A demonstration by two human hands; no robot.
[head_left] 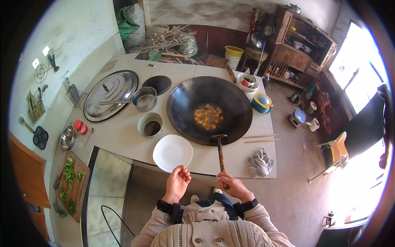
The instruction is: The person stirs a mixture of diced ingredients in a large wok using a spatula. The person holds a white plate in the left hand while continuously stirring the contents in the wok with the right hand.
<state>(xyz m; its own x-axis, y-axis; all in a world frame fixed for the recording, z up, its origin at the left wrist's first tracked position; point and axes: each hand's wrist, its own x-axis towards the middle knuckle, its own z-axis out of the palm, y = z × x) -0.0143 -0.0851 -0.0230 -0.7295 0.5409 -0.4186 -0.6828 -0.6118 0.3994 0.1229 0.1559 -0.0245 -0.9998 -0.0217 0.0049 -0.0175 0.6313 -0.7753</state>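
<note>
My right hand (pixel 236 186) grips the wooden handle of a wok spatula (pixel 221 157). Its metal head lies at the near rim of a large black wok (pixel 182 102). Small browned chunks of food (pixel 209 117) sit in shiny liquid at the wok's bottom. My left hand (pixel 177 185) holds nothing, palm up with loosely curled fingers. It is just before the near edge of a white plate (pixel 172 152); whether it touches the plate is unclear. Behind the plate stands a bowl of dark liquid (pixel 152 128), with a steel saucepan (pixel 144 98) beyond it.
A large metal lid (pixel 111 94) lies at the left of the counter. Chopped greens (pixel 69 171) are on a wooden board (pixel 81 197). Chopsticks (pixel 262 138) and a cloth (pixel 260 163) lie right of the wok. A teal lidded container (pixel 261 102) and stacked bowls (pixel 248 85) flank its far right.
</note>
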